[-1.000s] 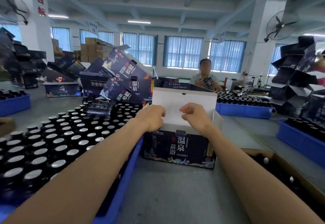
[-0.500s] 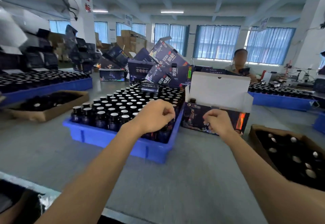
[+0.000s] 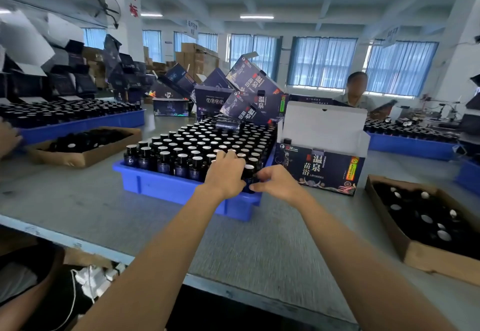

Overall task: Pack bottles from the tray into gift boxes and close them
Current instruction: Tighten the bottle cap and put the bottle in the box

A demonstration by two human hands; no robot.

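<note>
Reaching at the blue tray's (image 3: 161,187) near corner, the left hand (image 3: 224,174) curls over capped bottles (image 3: 181,160), grip unclear; the right hand (image 3: 276,182) pinches one bottle (image 3: 248,173).

The bottles (image 3: 197,148) stand in the tray (image 3: 155,187), with the gift box (image 3: 319,167) just right of it.

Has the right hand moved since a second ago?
Yes. The right hand left the open gift box, going left to a bottle in the blue tray.
</note>
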